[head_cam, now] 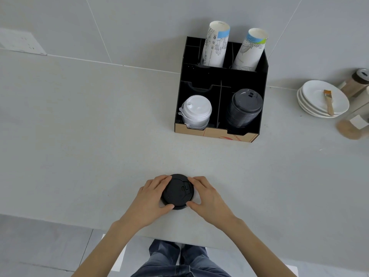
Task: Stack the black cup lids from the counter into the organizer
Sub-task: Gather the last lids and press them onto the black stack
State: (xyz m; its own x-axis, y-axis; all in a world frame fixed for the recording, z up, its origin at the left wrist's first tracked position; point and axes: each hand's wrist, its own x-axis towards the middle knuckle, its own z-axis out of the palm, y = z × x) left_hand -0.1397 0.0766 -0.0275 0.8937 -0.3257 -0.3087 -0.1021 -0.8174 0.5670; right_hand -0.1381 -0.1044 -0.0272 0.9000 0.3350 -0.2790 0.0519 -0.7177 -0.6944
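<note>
Both hands, left hand (148, 198) and right hand (207, 196), clamped around black lids (177, 191) on counter (79, 136), organizer (219, 96) well behind, black stack (244, 108) inside

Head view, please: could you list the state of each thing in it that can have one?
Black lids: on the counter, gripped from both sides.
Left hand: closed on the lids' left edge.
Right hand: closed on their right edge.
Organizer: upright against the wall, partly filled.
Black lid stack: in the front right compartment.
White lid stack: front left compartment.
Paper cups: leaning in the back compartments.
</note>
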